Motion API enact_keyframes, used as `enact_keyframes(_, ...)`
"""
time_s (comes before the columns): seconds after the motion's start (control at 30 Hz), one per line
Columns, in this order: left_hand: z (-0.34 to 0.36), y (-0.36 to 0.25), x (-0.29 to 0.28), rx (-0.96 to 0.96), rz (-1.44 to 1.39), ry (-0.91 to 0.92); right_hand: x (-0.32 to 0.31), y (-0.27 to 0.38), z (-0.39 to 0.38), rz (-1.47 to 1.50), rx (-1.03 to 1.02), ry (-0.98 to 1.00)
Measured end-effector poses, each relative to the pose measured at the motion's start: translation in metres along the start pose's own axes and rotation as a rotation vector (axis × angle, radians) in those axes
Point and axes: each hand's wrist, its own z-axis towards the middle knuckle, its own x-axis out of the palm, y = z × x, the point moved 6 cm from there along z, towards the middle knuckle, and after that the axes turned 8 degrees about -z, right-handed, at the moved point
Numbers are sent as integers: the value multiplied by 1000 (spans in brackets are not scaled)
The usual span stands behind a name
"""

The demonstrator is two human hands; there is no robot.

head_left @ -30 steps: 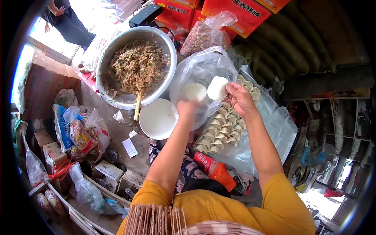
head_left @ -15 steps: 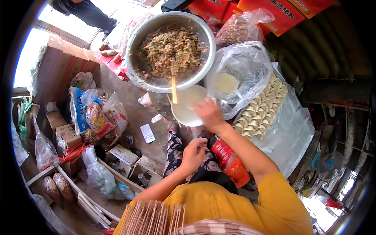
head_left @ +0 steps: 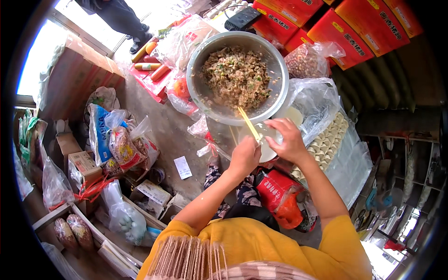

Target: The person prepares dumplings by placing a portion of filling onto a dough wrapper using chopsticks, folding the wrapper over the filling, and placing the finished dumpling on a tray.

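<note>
My left hand is closed beside a white bowl; what its curled fingers hold, if anything, is hidden. To its right, my right hand reaches over the bowl's rim with its fingers apart. A pair of chopsticks leans out of the minced filling, lower ends close to my left fingertips. The filling lies in a large metal basin just beyond. A pale round wrapper shows partly behind my right hand, on a clear plastic bag. Folded dumplings stand in rows on the right.
Red boxes are stacked at the far right, beside a bag of nuts or beans. Sausages and a red bag lie left of the basin. Bagged goods crowd the left floor. An orange-red bag sits by my legs.
My left hand has risen from my lap to the bowl, near the chopsticks. My right hand is still at the bowl, fingers now spread. The whole view has shifted, with the basin further right.
</note>
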Motion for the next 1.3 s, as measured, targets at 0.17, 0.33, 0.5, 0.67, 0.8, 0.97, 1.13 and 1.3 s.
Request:
enact_keyframes(0.17,-3,1,-48,-4,51,-28,47,2,49,-59,-151,31)
enact_keyframes(0.33,-23,79,-122,-551,-844,-390,34,11,76,230,83,18)
enact_keyframes(0.5,0,91,-148,-680,-1385,-447,68,7,94,321,51,-27)
enact_keyframes(0.67,15,119,-149,-719,-1474,-489,91,-14,98,374,163,-52)
enact_keyframes(0.8,30,129,-145,-738,-1429,-515,104,-22,96,642,355,40)
enact_keyframes(0.97,48,114,-134,-748,-1470,-485,97,-16,97,827,511,70)
enact_keyframes(1.13,54,100,-136,-731,-1403,-507,92,-14,86,1024,594,83)
enact_keyframes(1.3,51,103,-140,-680,-1500,-523,55,75,59,207,-230,-188)
